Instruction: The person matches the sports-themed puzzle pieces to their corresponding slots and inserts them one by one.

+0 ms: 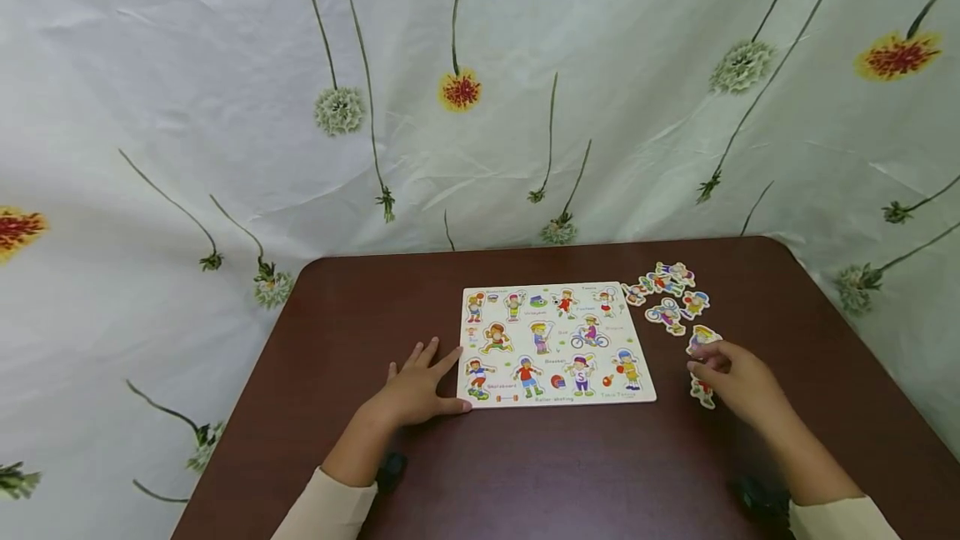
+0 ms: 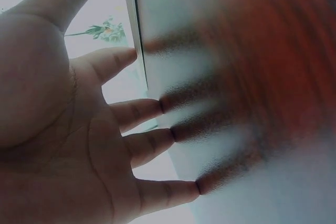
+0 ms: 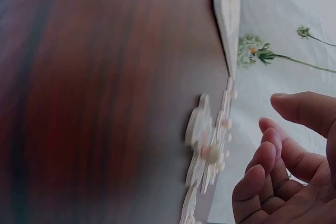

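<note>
Puzzle board w/ figs, L grip touching

hd: high, fwd+dn | wrists: low, close, sideways | hd+R share: puzzle pcs

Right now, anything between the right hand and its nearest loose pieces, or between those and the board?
Nothing visible. In the head view the right hand is at those loose pieces, contact unclear; only bare table separates them from the board.
</note>
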Demonstrator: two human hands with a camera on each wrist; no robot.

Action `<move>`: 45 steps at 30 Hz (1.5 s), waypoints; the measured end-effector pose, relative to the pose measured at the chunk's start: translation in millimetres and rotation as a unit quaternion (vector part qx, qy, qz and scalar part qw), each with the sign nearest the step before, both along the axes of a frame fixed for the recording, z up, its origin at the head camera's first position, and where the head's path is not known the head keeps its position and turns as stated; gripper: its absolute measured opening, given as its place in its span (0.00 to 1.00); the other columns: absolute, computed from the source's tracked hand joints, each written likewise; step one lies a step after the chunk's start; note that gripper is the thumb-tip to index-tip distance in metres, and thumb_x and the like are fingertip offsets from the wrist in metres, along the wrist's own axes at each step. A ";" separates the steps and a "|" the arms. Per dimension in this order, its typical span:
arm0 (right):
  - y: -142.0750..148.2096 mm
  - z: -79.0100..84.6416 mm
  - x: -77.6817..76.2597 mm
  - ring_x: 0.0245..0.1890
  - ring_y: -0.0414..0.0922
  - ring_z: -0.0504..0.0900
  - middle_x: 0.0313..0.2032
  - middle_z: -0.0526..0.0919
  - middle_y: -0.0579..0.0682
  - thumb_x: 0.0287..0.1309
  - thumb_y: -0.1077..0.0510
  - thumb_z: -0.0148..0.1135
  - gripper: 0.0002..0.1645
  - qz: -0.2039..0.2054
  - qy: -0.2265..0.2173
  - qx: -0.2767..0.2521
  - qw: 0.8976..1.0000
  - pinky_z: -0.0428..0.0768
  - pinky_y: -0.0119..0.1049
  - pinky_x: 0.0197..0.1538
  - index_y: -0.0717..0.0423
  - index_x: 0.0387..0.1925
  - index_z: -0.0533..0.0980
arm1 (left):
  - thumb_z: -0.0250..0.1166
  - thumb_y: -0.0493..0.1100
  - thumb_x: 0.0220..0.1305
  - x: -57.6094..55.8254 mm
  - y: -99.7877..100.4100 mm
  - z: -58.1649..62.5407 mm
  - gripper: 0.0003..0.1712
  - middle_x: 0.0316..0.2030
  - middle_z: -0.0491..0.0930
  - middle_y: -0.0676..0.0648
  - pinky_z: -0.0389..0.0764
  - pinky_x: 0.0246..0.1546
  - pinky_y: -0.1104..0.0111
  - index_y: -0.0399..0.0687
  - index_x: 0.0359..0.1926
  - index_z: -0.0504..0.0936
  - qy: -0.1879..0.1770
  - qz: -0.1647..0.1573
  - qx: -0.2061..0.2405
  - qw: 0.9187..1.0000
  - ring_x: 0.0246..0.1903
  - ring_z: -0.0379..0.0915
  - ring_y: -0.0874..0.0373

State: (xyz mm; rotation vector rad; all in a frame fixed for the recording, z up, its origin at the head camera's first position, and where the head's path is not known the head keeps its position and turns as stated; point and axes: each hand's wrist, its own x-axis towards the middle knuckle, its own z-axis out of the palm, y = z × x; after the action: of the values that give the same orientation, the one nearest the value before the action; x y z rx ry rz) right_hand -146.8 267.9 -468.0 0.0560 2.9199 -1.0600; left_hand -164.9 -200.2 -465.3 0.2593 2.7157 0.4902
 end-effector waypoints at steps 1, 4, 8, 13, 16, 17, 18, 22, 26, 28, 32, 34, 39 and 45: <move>2.1 -0.4 0.9 0.31 0.42 0.76 0.33 0.83 0.52 0.66 0.52 0.65 0.17 0.003 -0.003 0.007 1.000 0.72 0.36 0.32 0.63 0.46 0.80 | 0.71 0.67 0.57 0.2 0.1 0.7 0.54 0.80 0.45 0.36 0.42 0.69 0.26 0.63 0.79 0.57 0.000 0.000 -0.001 1.000 0.80 0.37 0.36; 7.2 -1.0 3.7 0.31 0.42 0.75 0.33 0.82 0.51 0.65 0.53 0.65 0.16 0.012 -0.010 0.029 0.999 0.71 0.36 0.33 0.63 0.44 0.81 | 0.71 0.67 0.58 0.7 0.3 2.5 0.53 0.80 0.45 0.36 0.42 0.69 0.26 0.63 0.79 0.57 0.000 -0.001 0.001 1.000 0.80 0.37 0.35; 11.2 -0.7 6.7 0.29 0.42 0.72 0.32 0.79 0.50 0.66 0.52 0.63 0.16 0.021 -0.029 0.042 0.998 0.69 0.37 0.32 0.63 0.44 0.80 | 0.71 0.66 0.57 1.4 0.7 4.6 0.53 0.80 0.46 0.36 0.42 0.69 0.26 0.62 0.79 0.58 -0.005 0.000 0.008 1.000 0.80 0.37 0.35; 12.4 -2.4 7.9 0.28 0.42 0.72 0.30 0.79 0.48 0.66 0.53 0.63 0.15 0.029 -0.041 0.040 0.998 0.68 0.37 0.31 0.62 0.43 0.79 | 0.71 0.66 0.57 2.3 0.6 5.2 0.53 0.80 0.45 0.36 0.42 0.69 0.26 0.63 0.79 0.57 -0.010 0.003 0.008 1.000 0.80 0.37 0.35; 12.4 -4.5 7.5 0.27 0.42 0.72 0.29 0.80 0.48 0.65 0.54 0.63 0.13 0.031 -0.042 0.038 0.998 0.69 0.36 0.31 0.61 0.42 0.79 | 0.71 0.67 0.58 2.5 0.7 5.1 0.53 0.81 0.45 0.37 0.42 0.69 0.26 0.63 0.79 0.57 -0.011 0.003 0.009 1.000 0.80 0.37 0.35; 12.5 -5.2 7.2 0.27 0.42 0.72 0.29 0.80 0.48 0.65 0.54 0.64 0.13 0.031 -0.045 0.037 0.998 0.69 0.36 0.31 0.61 0.42 0.79 | 0.71 0.67 0.58 2.4 0.7 5.1 0.53 0.81 0.45 0.37 0.42 0.69 0.26 0.63 0.79 0.57 -0.012 0.003 0.010 1.000 0.80 0.37 0.35; 12.6 -6.0 6.8 0.27 0.42 0.73 0.29 0.80 0.48 0.65 0.54 0.64 0.13 0.031 -0.048 0.036 0.998 0.69 0.36 0.31 0.61 0.42 0.79 | 0.71 0.67 0.58 2.3 0.6 4.7 0.54 0.81 0.45 0.37 0.42 0.69 0.26 0.63 0.79 0.57 -0.012 0.002 0.010 1.000 0.80 0.37 0.35; 13.5 -9.3 5.2 0.27 0.42 0.72 0.29 0.79 0.48 0.65 0.54 0.63 0.13 0.029 -0.055 0.033 0.998 0.69 0.36 0.30 0.61 0.42 0.78 | 0.71 0.67 0.58 2.1 0.4 4.3 0.54 0.81 0.45 0.37 0.41 0.70 0.26 0.63 0.79 0.57 -0.012 0.003 0.010 1.000 0.80 0.36 0.36; 14.8 -10.6 4.5 0.27 0.43 0.73 0.30 0.80 0.49 0.66 0.55 0.61 0.14 0.028 -0.054 0.033 0.998 0.69 0.37 0.31 0.62 0.44 0.76 | 0.71 0.67 0.57 1.7 0.3 4.7 0.54 0.81 0.45 0.37 0.41 0.69 0.26 0.63 0.79 0.57 -0.012 0.003 0.008 1.000 0.80 0.36 0.36; 15.6 -9.8 4.6 0.29 0.43 0.74 0.32 0.81 0.51 0.66 0.55 0.61 0.15 0.028 -0.054 0.037 0.997 0.70 0.37 0.33 0.63 0.45 0.75 | 0.71 0.67 0.58 1.3 0.4 4.6 0.53 0.80 0.45 0.37 0.41 0.69 0.26 0.63 0.79 0.57 -0.012 0.003 0.009 1.000 0.80 0.37 0.36; 17.9 -8.5 3.4 0.32 0.44 0.78 0.34 0.83 0.55 0.67 0.55 0.60 0.14 0.033 -0.056 0.044 0.997 0.72 0.38 0.34 0.65 0.44 0.75 | 0.71 0.66 0.58 1.4 1.0 5.4 0.53 0.80 0.45 0.36 0.42 0.69 0.26 0.62 0.79 0.58 -0.010 0.002 0.008 1.000 0.80 0.37 0.35; 18.9 -8.5 2.4 0.32 0.44 0.78 0.35 0.84 0.56 0.67 0.56 0.60 0.13 0.034 -0.059 0.045 0.997 0.72 0.38 0.34 0.65 0.43 0.75 | 0.71 0.66 0.58 1.4 1.2 5.8 0.53 0.80 0.46 0.36 0.42 0.69 0.26 0.62 0.79 0.58 -0.010 0.001 0.007 1.000 0.80 0.37 0.35; 18.5 -7.2 1.5 0.31 0.42 0.77 0.34 0.85 0.54 0.68 0.58 0.60 0.11 0.037 -0.057 0.047 0.997 0.71 0.37 0.34 0.64 0.43 0.76 | 0.71 0.66 0.58 1.8 1.5 6.4 0.53 0.80 0.46 0.36 0.42 0.69 0.26 0.62 0.79 0.58 -0.009 0.002 0.007 1.000 0.80 0.38 0.35; 13.8 -5.6 2.0 0.29 0.41 0.74 0.30 0.82 0.49 0.66 0.59 0.62 0.07 0.044 -0.029 0.047 0.997 0.69 0.37 0.33 0.59 0.40 0.77 | 0.72 0.66 0.57 2.0 1.5 5.7 0.53 0.80 0.46 0.36 0.42 0.69 0.26 0.62 0.79 0.58 -0.007 0.003 0.008 1.000 0.80 0.38 0.35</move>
State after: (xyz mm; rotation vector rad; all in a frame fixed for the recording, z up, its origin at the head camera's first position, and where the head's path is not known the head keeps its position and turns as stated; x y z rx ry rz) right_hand -144.8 281.7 -473.6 -0.0375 2.8889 -0.8917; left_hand -162.9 -198.7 -459.7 0.2499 2.7007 0.5144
